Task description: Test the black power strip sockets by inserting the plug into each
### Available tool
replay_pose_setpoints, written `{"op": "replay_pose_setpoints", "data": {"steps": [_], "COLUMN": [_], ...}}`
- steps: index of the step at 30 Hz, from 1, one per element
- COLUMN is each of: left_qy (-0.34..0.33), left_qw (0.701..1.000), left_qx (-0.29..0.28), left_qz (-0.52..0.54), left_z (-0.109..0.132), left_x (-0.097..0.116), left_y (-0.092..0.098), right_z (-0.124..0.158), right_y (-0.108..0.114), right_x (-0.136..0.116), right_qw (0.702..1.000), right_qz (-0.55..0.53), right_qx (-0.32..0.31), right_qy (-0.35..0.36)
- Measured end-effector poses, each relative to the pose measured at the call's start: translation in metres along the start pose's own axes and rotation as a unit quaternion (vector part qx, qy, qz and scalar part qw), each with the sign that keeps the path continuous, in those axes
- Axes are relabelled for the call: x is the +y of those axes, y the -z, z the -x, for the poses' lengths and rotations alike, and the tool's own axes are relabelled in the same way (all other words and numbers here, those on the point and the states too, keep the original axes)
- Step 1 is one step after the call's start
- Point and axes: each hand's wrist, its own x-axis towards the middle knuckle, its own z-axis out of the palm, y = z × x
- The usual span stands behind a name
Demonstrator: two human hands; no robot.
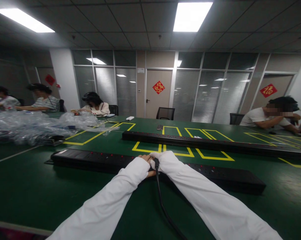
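Observation:
A long black power strip (90, 159) with small red marks along its top lies across the green table in front of me. My left hand (146, 158) grips its middle, with fingers over the top and the thumb low on the near side. Close against it, my right hand (154, 156), in what looks like a white glove, is closed around a black plug (156, 163). The plug is over the strip; whether it sits in a socket is hidden by my hands. From it a black cable (162, 203) runs down toward me between my white sleeves.
Behind lies a second long black power strip (190, 140). Yellow tape outlines (215, 156) mark the green table (65, 196). Clear plastic bags (40, 123) are heaped at left, and a small white object (130, 118) sits farther back. Several people sit around the table.

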Motion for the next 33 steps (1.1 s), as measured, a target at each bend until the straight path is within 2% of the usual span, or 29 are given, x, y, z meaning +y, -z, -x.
{"op": "replay_pose_setpoints", "data": {"steps": [9,15,21,33], "left_qy": [0.003,-0.004,0.01,0.02], "left_qw": [1.0,1.0,1.0,0.999], "left_qx": [-0.01,-0.004,-0.017,-0.038], "left_qz": [-0.003,0.002,0.0,-0.017], "left_z": [0.0,0.0,-0.003,-0.008], "left_x": [-0.001,-0.001,-0.002,-0.004], "left_y": [0.0,-0.001,-0.01,-0.018], "right_z": [-0.003,-0.004,-0.008,-0.006], "right_y": [-0.006,-0.006,-0.01,-0.007], "right_x": [0.001,0.009,0.013,0.012], "right_qw": [1.0,0.998,0.999,0.999], "right_qz": [-0.01,-0.039,-0.036,-0.025], "right_qx": [0.008,0.013,-0.007,-0.004], "right_qy": [-0.004,0.053,0.03,0.039]}}
